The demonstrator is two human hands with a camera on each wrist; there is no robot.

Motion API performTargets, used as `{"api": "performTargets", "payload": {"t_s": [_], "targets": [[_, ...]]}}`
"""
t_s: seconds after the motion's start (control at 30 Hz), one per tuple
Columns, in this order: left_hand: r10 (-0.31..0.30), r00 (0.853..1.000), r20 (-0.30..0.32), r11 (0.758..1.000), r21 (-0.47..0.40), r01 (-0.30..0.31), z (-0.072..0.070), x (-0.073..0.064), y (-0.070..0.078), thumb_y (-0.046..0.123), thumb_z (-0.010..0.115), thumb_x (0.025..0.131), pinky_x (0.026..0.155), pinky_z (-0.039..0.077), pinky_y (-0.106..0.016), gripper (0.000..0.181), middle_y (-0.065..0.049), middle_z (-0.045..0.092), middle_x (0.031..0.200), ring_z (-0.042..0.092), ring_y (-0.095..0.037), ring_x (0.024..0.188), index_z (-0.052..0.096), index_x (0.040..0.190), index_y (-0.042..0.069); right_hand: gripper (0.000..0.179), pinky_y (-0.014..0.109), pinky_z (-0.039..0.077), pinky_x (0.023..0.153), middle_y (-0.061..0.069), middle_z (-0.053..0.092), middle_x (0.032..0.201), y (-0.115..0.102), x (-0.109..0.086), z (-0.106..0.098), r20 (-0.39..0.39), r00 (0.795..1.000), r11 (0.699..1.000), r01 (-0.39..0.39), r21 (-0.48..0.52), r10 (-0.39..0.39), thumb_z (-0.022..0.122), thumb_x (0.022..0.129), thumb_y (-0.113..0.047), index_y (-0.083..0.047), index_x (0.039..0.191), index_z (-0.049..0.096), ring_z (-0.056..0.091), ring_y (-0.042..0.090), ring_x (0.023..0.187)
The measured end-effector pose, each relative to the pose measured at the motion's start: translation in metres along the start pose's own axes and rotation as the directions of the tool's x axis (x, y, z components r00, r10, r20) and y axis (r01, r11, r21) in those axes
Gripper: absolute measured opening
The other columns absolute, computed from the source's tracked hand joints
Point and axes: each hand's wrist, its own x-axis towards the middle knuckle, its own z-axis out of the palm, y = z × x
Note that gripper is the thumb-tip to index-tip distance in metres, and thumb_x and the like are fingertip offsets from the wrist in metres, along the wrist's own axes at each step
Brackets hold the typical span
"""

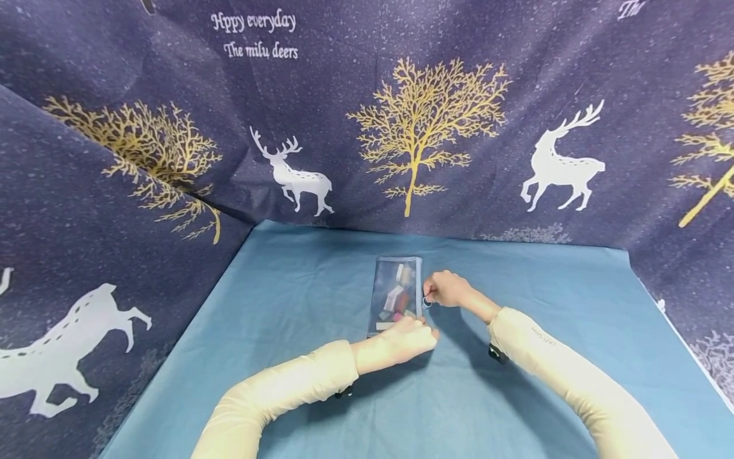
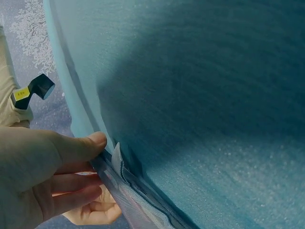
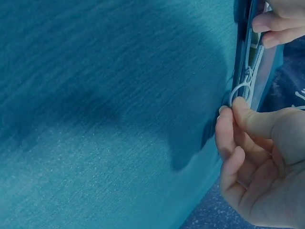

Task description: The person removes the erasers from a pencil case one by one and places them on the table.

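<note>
So your pouch [image 1: 381,280] lies roughly midway between the left and right edges of the desk [image 1: 287,287], one short end facing the far edge with a gap in between. Its long axis runs near to far, so the zip [image 3: 258,59] goes up its right long side, and both your hands are on that side.

Your left hand [image 1: 408,339] covers the near right corner of the pouch, thumb on one face and fingers behind, pinching the zip edge. Your right hand [image 1: 450,290] is further along, just beside that same edge, with the ring [image 3: 241,85] pinched between thumb and forefinger. So neither one is idle: left has the pouch, right has the pull.

The bit I'd watch is the line from ring to left hand. From the right wrist view, the slider [image 3: 249,75] sits right at the ring, between your two hands, and the zip tapes look parted from there toward your left hand. The ring hangs off the desk-facing side of the edge rather than over the pouch, so imo any pull wants to follow that long edge, not cut across toward the desk's right edge. Right hand is clearly the closer one to the slider; left is better placed as the anchor. The bits [image 1: 394,297] inside show through, can't tell what they are tbh.
</note>
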Motion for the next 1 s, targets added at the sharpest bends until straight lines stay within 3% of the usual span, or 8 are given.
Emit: {"api": "performTargets", "payload": {"t_s": [0.5,0.77,1.0], "targets": [[0.006,1.000,-0.019,1.000,0.024,-0.006,-0.002,-0.001,0.001,0.009,0.056,0.085,0.048,0.042,-0.019,0.018,0.013,0.062,0.066,0.056,-0.006,0.067,0.064,0.083,0.025,0.008,0.032,0.048,0.057,-0.002,0.066,0.080,0.006,0.014,-0.002,-0.046,0.995,0.996,-0.088,-0.025,0.086,0.063,0.086,-0.019,-0.017,0.079,0.067,0.059,0.015,0.067],[0.017,0.997,-0.075,0.998,0.069,-0.012,0.002,-0.002,0.003,0.012,0.055,0.086,0.047,0.041,-0.021,0.017,0.014,0.061,0.064,0.054,-0.006,0.064,0.063,0.081,0.026,0.010,0.035,0.048,0.056,0.002,0.068,0.087,0.012,0.022,-0.001,-0.075,0.988,0.990,-0.136,-0.032,0.134,0.060,0.086,-0.017,-0.019,0.080,0.068,0.061,0.020,0.072],[0.021,0.995,-0.097,0.996,0.089,-0.013,0.003,-0.003,0.002,0.013,0.057,0.084,0.046,0.040,-0.022,0.016,0.014,0.061,0.065,0.054,-0.006,0.062,0.062,0.080,0.027,0.014,0.030,0.041,0.051,0.002,0.066,0.078,0.014,0.031,-0.001,-0.092,0.984,0.987,-0.157,-0.026,0.154,0.059,0.087,-0.014,-0.015,0.074,0.065,0.055,0.017,0.063]]}}
